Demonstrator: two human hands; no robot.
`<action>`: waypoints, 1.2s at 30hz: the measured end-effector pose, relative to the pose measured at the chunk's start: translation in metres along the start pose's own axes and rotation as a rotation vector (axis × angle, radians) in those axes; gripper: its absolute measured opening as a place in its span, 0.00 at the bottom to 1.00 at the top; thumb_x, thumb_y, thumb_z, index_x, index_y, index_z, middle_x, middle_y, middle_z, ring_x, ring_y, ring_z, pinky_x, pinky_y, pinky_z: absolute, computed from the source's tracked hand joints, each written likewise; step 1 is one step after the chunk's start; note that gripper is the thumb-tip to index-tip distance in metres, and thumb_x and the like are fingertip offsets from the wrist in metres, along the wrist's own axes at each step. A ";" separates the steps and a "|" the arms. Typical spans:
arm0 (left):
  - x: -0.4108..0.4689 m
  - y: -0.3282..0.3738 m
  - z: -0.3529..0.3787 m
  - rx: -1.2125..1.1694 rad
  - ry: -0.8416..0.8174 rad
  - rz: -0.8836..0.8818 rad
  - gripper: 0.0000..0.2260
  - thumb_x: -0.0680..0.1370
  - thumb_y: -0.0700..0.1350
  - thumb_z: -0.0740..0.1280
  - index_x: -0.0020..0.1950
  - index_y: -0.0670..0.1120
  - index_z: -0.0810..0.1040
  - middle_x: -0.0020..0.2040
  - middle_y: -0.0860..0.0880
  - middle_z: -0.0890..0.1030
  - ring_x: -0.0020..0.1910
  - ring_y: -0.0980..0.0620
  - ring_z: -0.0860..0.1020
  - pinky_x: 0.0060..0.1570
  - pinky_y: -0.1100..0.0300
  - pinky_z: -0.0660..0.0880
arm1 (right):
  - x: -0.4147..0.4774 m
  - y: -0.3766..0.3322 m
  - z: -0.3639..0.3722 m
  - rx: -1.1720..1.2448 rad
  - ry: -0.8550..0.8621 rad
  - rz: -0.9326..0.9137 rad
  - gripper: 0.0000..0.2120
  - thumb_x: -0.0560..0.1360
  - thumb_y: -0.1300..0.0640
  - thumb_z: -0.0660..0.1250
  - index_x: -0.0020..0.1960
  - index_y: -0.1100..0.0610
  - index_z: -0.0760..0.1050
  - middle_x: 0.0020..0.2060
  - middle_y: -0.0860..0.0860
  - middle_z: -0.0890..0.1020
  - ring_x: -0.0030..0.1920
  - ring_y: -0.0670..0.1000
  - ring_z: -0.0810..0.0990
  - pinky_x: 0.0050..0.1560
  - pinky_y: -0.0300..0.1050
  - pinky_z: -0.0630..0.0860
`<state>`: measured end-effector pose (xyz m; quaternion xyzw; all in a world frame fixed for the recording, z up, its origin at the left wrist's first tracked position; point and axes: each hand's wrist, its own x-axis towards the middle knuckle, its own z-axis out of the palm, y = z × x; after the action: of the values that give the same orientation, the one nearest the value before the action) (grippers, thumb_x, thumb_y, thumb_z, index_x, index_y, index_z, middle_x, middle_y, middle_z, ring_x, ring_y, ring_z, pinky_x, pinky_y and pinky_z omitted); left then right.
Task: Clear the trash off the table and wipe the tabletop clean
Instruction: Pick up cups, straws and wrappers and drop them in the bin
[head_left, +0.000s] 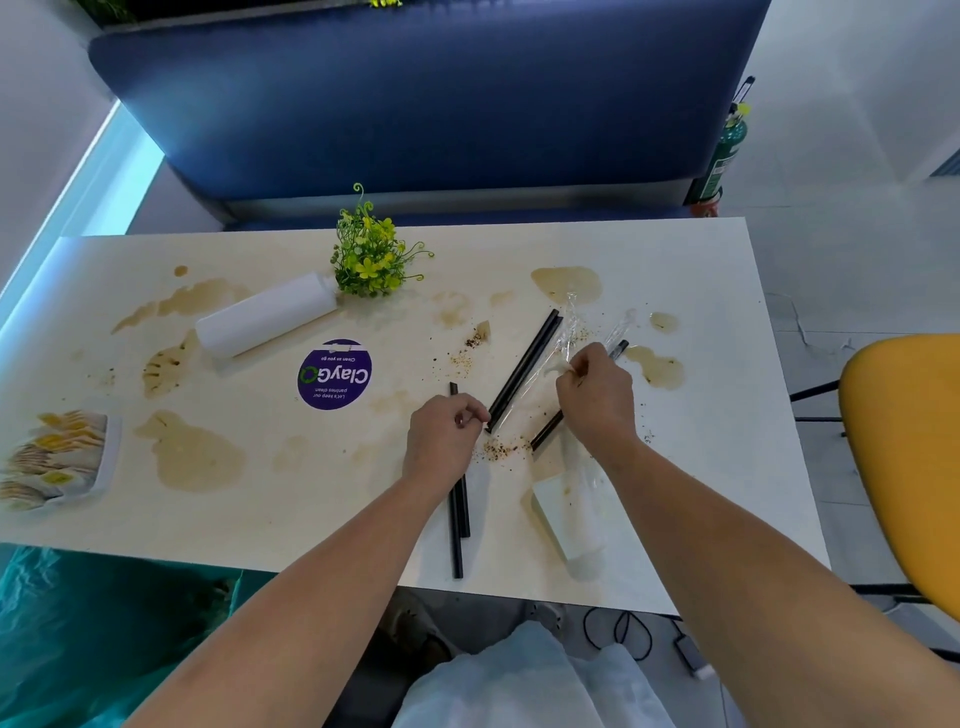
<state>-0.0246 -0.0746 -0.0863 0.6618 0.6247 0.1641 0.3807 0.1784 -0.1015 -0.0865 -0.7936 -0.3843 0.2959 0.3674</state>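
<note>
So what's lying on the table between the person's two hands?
In the head view, between the left hand and right hand lie a pair of black straws in clear plastic wrap, with scattered crumbs on the table.

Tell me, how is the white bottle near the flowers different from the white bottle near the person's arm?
The bottle by the flowers lies in the open at the table's far side; the bottle by the right arm lies at the near edge, partly under that arm. The far one looks clean; the near one has brownish specks. Both are white, lying down.
</note>
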 end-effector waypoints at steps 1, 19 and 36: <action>0.002 0.003 0.002 -0.006 -0.007 0.003 0.13 0.76 0.38 0.68 0.39 0.55 0.84 0.34 0.54 0.79 0.27 0.59 0.73 0.28 0.66 0.69 | 0.000 0.001 -0.003 0.010 -0.003 -0.004 0.05 0.77 0.60 0.60 0.51 0.54 0.72 0.40 0.52 0.80 0.41 0.55 0.80 0.41 0.52 0.78; 0.038 0.032 0.035 0.512 -0.123 0.114 0.08 0.79 0.47 0.69 0.56 0.46 0.80 0.55 0.49 0.70 0.44 0.50 0.75 0.42 0.56 0.75 | 0.035 0.022 0.000 -0.389 -0.076 -0.237 0.13 0.81 0.53 0.65 0.58 0.63 0.74 0.53 0.56 0.74 0.56 0.56 0.71 0.49 0.45 0.69; 0.049 0.033 0.037 0.572 -0.121 0.097 0.09 0.81 0.43 0.64 0.52 0.47 0.85 0.54 0.48 0.76 0.44 0.48 0.77 0.42 0.60 0.72 | 0.049 0.021 0.013 -0.517 -0.184 -0.033 0.08 0.76 0.69 0.62 0.40 0.61 0.70 0.47 0.54 0.67 0.50 0.57 0.71 0.40 0.48 0.70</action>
<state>0.0323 -0.0366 -0.0996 0.7798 0.5894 -0.0404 0.2069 0.2026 -0.0655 -0.1195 -0.8244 -0.4917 0.2529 0.1209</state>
